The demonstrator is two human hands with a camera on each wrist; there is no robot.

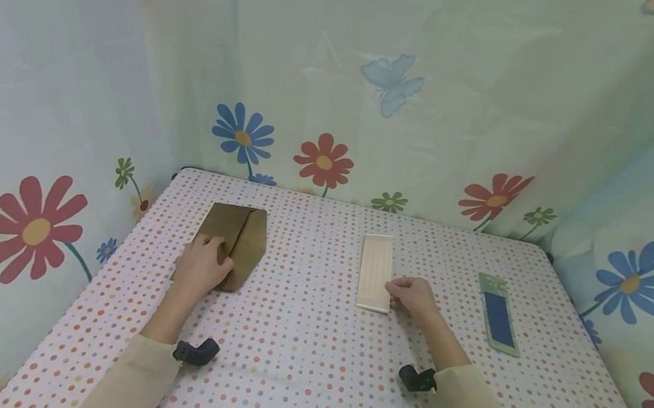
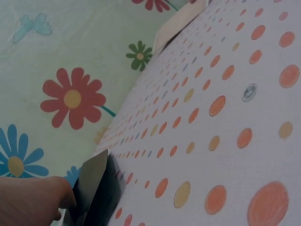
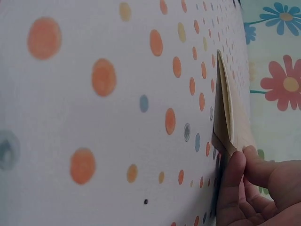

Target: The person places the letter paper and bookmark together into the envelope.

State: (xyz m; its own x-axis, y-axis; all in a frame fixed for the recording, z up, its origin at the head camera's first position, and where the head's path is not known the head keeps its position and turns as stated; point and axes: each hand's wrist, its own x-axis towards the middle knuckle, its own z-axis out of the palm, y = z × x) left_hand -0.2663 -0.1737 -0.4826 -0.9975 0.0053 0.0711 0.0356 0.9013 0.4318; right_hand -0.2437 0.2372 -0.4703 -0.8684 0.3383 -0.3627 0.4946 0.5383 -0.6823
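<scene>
My left hand [image 1: 199, 264] lies over the lower left of a dark gold, envelope-like folding case [image 1: 249, 249], its fingers curled and the thumb at the flap's edge. Seen from the left wrist, the case [image 2: 91, 183] stands partly raised off the cloth, with the fingers gripping its near side. My right hand [image 1: 415, 296] pinches the lower right edge of a flat, cream rectangular piece [image 1: 376, 269] with lengthwise lines. In the right wrist view the cream piece [image 3: 228, 110] shows thin layers and tilts up from the cloth, thumb and forefinger on its near corner.
To the right of my right hand lies a pale green flat piece [image 1: 486, 284] with a dark blue rectangle on it. A dotted cloth [image 1: 298, 360] covers the table. Flower-printed curtains [image 1: 313, 49] hang behind and at both sides.
</scene>
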